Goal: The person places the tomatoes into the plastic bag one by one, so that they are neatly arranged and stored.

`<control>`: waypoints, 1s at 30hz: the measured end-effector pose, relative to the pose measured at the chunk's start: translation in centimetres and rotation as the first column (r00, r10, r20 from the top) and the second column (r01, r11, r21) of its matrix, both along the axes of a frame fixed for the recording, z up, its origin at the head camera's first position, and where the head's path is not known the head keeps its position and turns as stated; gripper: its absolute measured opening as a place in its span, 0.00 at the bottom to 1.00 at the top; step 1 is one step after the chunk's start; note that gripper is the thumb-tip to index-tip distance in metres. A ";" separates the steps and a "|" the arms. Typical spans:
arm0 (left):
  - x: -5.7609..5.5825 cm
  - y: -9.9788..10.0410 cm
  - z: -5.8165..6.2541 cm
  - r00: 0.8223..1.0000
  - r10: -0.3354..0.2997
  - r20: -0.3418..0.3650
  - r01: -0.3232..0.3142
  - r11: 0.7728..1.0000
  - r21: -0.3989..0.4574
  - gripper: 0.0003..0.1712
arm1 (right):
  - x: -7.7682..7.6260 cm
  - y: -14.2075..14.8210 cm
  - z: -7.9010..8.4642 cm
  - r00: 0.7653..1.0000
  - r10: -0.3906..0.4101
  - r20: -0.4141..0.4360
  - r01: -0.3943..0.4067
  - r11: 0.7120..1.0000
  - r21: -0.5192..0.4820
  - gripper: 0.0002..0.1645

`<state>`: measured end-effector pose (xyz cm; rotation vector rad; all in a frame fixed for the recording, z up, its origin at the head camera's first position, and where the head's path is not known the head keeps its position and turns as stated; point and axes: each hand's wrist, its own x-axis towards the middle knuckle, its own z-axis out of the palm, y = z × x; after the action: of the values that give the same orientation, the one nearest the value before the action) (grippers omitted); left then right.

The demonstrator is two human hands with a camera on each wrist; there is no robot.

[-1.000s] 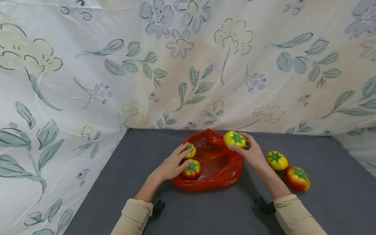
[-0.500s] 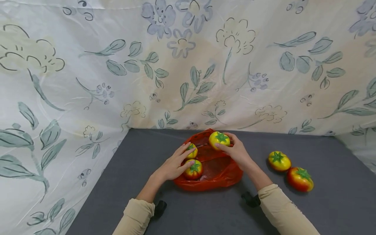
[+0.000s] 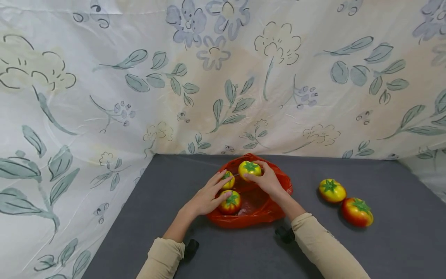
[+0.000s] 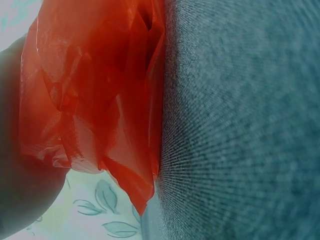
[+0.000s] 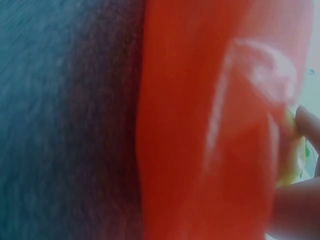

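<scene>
My right hand [image 3: 270,180] grips a yellow tomato [image 3: 249,167] with a green star-shaped top, thumb in front and fingers behind. It holds the tomato over the back middle of an open red plastic bag [image 3: 244,221]. At the bag's left side, my left hand [image 3: 204,197] reaches over the rim with its fingers fairly straight. Those fingers partly cover another yellow tomato [image 3: 229,183], and the thumb lies on a red-yellow tomato [image 3: 230,206] in front of it. The bag's red wall [image 5: 200,125] fills much of the right wrist view, with the held tomato [image 5: 290,155] partly hidden behind it.
Farther right on the dark grey table [image 3: 244,255] lie a yellow tomato [image 3: 332,190] and a red-yellow tomato [image 3: 357,212], side by side. A floral curtain [image 3: 223,77] hangs behind the table and along its left.
My right hand has carried the yellow tomato leftward from the bag's right rim to over its back middle, slightly lower. My left hand stays over the bag's left side.
</scene>
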<state>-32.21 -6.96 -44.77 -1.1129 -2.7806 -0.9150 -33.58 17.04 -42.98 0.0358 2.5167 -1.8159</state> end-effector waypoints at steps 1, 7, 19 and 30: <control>0.0 0.0 0.0 1.000 -0.003 0.000 0.003 1.000 0.002 0.34 | -0.1 -0.2 -0.2 1.000 -0.007 0.001 0.007 1.000 0.005 0.44; 0.0 -0.1 -0.3 1.000 -0.009 -0.019 0.009 1.000 -0.003 0.34 | -0.5 -1.2 -0.9 0.999 -0.033 0.013 0.032 0.999 0.039 0.44; 0.0 0.0 -0.3 0.999 -0.014 -0.031 0.014 1.000 -0.010 0.35 | -1.3 -2.1 -1.7 0.992 -0.065 0.106 0.071 0.996 -0.045 0.43; 0.0 0.1 -0.6 0.999 -0.013 -0.045 0.012 1.000 -0.017 0.34 | -1.7 -2.1 -2.2 0.987 -0.091 0.129 0.092 0.996 0.003 0.44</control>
<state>-32.22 -6.86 -45.33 -1.1392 -2.7538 -0.8577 -35.26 14.91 -45.21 0.2638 2.4618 -1.7859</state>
